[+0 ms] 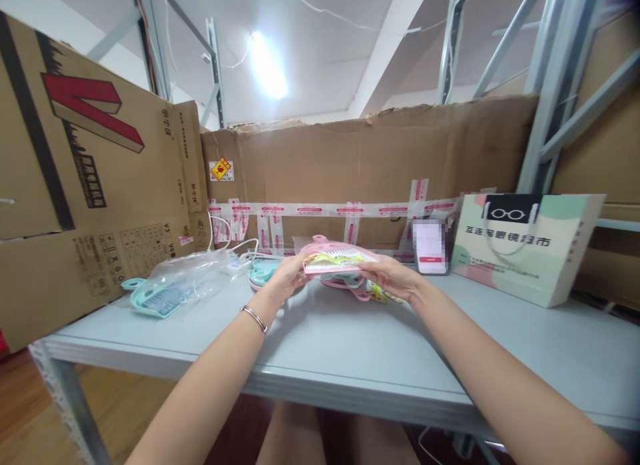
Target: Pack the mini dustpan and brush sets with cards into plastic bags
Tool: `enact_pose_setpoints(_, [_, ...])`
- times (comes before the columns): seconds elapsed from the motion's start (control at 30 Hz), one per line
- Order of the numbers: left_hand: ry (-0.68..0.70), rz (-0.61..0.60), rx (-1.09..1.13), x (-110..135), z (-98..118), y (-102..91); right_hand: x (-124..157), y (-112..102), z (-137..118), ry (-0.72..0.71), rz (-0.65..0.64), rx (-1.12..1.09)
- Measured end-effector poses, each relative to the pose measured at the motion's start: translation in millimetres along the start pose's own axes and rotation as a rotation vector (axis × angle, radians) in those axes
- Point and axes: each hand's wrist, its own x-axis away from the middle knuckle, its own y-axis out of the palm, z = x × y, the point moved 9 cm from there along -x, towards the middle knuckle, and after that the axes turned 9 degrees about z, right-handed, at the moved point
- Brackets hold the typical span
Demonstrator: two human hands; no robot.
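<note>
Both my hands hold up a pink mini dustpan (pixel 333 268) above the table. White bristles of a brush and a yellow printed label show inside it. My left hand (pixel 290 276) is closed on its left end, and my right hand (pixel 393 278) pinches its right end. Beneath and behind it lie more pink and teal pieces, among them a teal piece (pixel 263 271) beside my left hand and a pink piece (pixel 350 291), partly hidden. A yellow patterned strip (pixel 383 293) lies under my right hand. Further left, a teal dustpan with a brush (pixel 157 299) rests by clear plastic bags.
The grey table (pixel 325 351) has a metal frame. A large carton (pixel 115 171) stands at the left and taped cardboard (pixel 320 165) at the back. A phone (pixel 431 247) stands upright near a paper gift bag (pixel 530 251) at the right. White cables (pixel 255 245) lie behind.
</note>
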Motion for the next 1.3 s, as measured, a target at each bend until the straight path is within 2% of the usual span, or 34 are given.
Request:
enact_pose_setpoints(0.13, [0.036, -0.161, 0.039, 8, 7, 17.6, -6, -13, 1, -0.034, 0.212, -0.063])
enact_pose_setpoints(0.2, [0.067, -0.125, 0.042, 5, 6, 15.7, -7, -17, 5, -0.028, 0.309, -0.059])
enact_pose_setpoints(0.27, [0.093, -0.015, -0.027, 2, 4, 6.8, -8, -18, 10, -0.004, 0.369, -0.047])
enact_pose_setpoints(0.3, [0.109, 0.033, -0.082, 1, 6, 2.3, -7, -18, 13, 0.012, 0.386, -0.051])
enact_pose_setpoints(0.37, [0.14, 0.056, -0.166, 3, 13, -1.6, -6, -17, 15, 0.042, 0.407, -0.085])
enact_pose_setpoints(0.53, [0.143, -0.071, -0.204, 13, 28, 0.8, -1, -19, 5, 0.03, 0.412, -0.131])
enact_pose_setpoints(0.6, [0.249, -0.162, -0.283, 19, 34, 9.5, -1, -20, 2, 0.02, 0.407, -0.1])
enact_pose_setpoints(0.67, [0.408, -0.181, -0.316, 24, 43, 14.7, -1, -20, 0, 0.009, 0.392, -0.066])
enact_pose_setpoints(0.77, [0.574, -0.084, -0.358, 26, 54, 12.3, -2, -17, -1, -0.032, 0.35, -0.032])
enact_pose_setpoints(0.87, [0.654, -0.013, -0.443, 26, 59, 11.9, -2, -16, -3, -0.067, 0.322, 0.01])
enact_pose_setpoints(0.93, [0.685, 0.092, -0.437, 26, 62, 5.7, 0, -13, -8, -0.114, 0.297, 0.027])
enact_pose_setpoints(1.03, [0.705, 0.256, -0.346, 27, 65, -7.0, 7, 6, -19, -0.23, 0.103, 0.034])
enact_pose_setpoints(1.1, [0.733, 0.314, -0.305, 28, 66, -11.8, 13, 24, -22, -0.303, -0.064, 0.093])
enact_pose_setpoints(1.13, [0.752, 0.327, -0.295, 29, 66, -12.8, 14, 29, -22, -0.347, -0.1, 0.133])
enact_pose_setpoints(1.2, [0.791, 0.33, -0.284, 29, 66, -13.2, 12, 25, -25, -0.449, -0.029, 0.19])
enact_pose_setpoints(1.3, [0.828, 0.301, -0.271, 28, 63, -10.8, 3, -3, -27, -0.522, 0.277, 0.15])
